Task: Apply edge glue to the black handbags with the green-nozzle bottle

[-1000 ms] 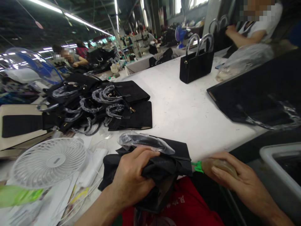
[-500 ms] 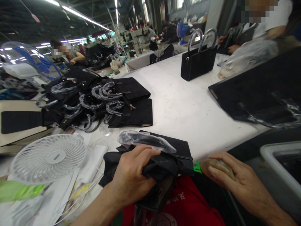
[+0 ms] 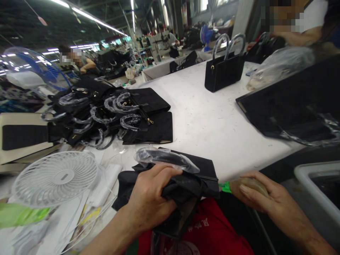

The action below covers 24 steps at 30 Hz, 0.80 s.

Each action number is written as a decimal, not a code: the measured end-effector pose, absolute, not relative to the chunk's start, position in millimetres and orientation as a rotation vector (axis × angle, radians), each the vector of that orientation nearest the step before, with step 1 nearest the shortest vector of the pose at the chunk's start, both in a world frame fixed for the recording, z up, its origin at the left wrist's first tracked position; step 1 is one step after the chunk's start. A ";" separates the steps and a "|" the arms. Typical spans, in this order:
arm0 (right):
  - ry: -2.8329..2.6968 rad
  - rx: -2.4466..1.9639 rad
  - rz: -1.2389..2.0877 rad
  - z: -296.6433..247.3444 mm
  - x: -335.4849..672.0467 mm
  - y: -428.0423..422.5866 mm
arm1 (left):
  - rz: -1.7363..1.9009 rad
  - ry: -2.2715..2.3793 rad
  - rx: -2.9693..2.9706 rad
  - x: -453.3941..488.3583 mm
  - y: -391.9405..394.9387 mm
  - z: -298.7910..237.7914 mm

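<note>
My left hand point(image 3: 150, 200) is closed on the crumpled black fabric of a black handbag point(image 3: 202, 170) at the table's near edge. The bag's plastic-wrapped handle point(image 3: 164, 158) lies just above my fingers. My right hand point(image 3: 261, 198) is wrapped round a tan rounded tool point(image 3: 249, 184) whose green tip point(image 3: 225, 187) touches the bag's right edge. A red cloth point(image 3: 212, 233) lies under both hands.
A pile of black handbags with wrapped handles point(image 3: 114, 113) lies at the left. A white desk fan point(image 3: 54, 179) stands near left. An upright black handbag point(image 3: 224, 71) stands far on the white table point(image 3: 212, 124). Black material point(image 3: 292, 99) lies at right; other people work beyond.
Both hands keep their grips; the view has shifted slightly, and the person at the far right has moved their arms.
</note>
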State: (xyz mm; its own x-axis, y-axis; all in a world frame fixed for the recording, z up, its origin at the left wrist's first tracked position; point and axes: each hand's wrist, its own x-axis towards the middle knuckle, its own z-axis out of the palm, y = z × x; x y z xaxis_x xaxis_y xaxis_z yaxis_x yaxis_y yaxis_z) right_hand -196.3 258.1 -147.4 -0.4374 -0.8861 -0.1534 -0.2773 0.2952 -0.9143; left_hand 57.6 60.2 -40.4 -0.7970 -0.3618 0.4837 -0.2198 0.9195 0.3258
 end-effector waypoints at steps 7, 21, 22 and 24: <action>1.815 -1.164 -1.134 -139.7 -183.4 260.1 | -0.309 -2.520 0.382 55.8 61.3 -42.8; 1.968 -1.296 -1.185 -140.8 -184.6 260.5 | -0.312 -2.496 0.370 54.2 62.2 -41.0; 1.927 -1.282 -1.188 -140.4 -184.1 259.7 | -0.307 -2.497 0.366 53.8 62.1 -40.6; 1.884 -1.275 -1.168 -139.3 -183.4 258.0 | -0.297 -2.497 0.363 53.6 62.1 -39.8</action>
State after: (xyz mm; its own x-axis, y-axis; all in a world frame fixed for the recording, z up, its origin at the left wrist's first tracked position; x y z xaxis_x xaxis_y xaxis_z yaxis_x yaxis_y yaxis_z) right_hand -183.4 258.0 -139.3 -0.3779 -0.9258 0.0109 -0.4216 0.1615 -0.8923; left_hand 53.6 62.1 -39.8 -0.7874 -0.3222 0.5255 -0.1900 0.9379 0.2904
